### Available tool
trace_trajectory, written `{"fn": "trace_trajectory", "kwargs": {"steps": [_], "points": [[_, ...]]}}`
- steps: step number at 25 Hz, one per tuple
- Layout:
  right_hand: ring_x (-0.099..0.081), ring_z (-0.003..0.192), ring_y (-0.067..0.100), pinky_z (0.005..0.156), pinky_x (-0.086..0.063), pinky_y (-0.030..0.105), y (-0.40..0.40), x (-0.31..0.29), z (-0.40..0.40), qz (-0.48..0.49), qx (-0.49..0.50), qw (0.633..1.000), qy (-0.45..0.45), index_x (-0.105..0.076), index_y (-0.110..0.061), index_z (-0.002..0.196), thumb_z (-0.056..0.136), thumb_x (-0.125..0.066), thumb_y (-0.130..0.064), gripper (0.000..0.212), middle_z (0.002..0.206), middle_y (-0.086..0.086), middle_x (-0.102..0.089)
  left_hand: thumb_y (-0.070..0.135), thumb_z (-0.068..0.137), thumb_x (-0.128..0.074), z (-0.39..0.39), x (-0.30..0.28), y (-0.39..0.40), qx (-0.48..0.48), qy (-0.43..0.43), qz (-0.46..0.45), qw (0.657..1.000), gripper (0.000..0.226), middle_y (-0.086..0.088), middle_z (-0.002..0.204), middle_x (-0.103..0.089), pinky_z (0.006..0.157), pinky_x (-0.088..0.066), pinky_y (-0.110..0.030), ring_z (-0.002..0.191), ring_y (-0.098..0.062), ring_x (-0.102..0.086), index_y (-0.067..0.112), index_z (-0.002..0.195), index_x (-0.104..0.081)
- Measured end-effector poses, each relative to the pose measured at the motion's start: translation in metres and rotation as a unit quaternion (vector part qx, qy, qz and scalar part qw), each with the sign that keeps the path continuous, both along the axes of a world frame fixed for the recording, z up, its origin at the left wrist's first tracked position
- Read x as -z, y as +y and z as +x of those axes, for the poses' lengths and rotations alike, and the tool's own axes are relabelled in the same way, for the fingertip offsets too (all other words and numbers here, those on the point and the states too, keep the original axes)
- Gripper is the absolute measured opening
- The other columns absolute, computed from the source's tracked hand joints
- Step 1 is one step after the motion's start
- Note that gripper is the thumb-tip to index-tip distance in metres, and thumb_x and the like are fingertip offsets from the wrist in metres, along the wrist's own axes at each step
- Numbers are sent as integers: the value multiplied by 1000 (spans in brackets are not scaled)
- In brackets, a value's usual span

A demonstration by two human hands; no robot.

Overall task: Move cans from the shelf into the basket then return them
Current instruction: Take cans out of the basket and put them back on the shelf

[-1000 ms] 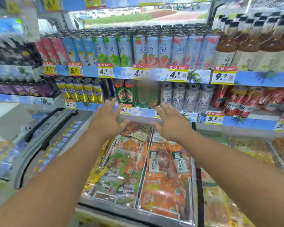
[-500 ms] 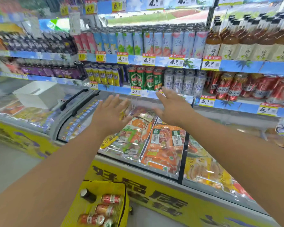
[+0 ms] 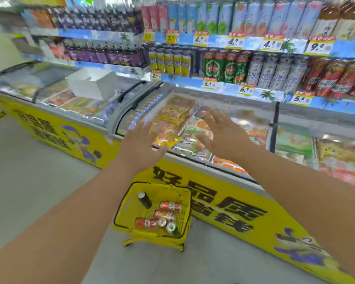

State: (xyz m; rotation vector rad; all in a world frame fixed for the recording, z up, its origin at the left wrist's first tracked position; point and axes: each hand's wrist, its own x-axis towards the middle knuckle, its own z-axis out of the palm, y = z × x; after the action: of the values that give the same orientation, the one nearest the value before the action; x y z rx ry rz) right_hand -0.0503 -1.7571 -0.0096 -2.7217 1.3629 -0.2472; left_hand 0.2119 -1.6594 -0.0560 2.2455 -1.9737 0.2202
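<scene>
A yellow basket stands on the floor in front of the freezer. Inside it lie three red cans, a green can and a dark bottle. On the shelf behind the freezer stand green cans, silver cans, red cans and yellow-blue cans. My left hand and my right hand are both empty with fingers spread, hovering over the freezer's glass lid, well short of the shelf.
A long chest freezer with a yellow front and glass lids runs between me and the shelves. A white box sits on its lid at the left. Grey floor lies open to the left of the basket.
Both hands have drawn back from the shelf toward me, still empty. The view has pulled back and tilted down, so the basket on the floor now shows in full.
</scene>
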Motion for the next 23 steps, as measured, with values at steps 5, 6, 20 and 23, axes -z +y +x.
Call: {"fn": "trace_trajectory", "kwargs": {"steps": [5,6,20,23], "points": [[-5,157,23,124,-16,43,97,40,49,61,0,998,1,-9,-28,163,101,-32,-65,76,171,0,1,73,91,-33,49,27,104,-19,9,51,998,82,-7,169,-19,122,-21,-56,155,-31,-17,29,160,-29],[-4,157,22,124,-16,44,109,45,55,68,-1,998,7,-7,-29,163,101,-31,-66,77,171,-2,2,74,90,-30,55,30,116,-23,5,64,998,84,-7,170,-17,122,-20,-56,156,-31,-15,29,161,-26],[-3,157,21,122,-21,43,85,129,110,121,-38,990,66,-1,-31,163,101,-29,-68,77,171,-5,2,81,84,-14,115,118,103,-46,46,129,990,92,-1,172,-6,125,-16,-50,158,-26,-5,33,163,-16],[-4,157,20,123,-20,42,64,155,124,139,-45,986,82,-1,-31,163,101,-30,-67,77,171,-5,4,78,86,-21,126,142,91,-54,66,142,986,89,0,172,-5,125,-17,-49,158,-24,-5,33,162,-17]]}}
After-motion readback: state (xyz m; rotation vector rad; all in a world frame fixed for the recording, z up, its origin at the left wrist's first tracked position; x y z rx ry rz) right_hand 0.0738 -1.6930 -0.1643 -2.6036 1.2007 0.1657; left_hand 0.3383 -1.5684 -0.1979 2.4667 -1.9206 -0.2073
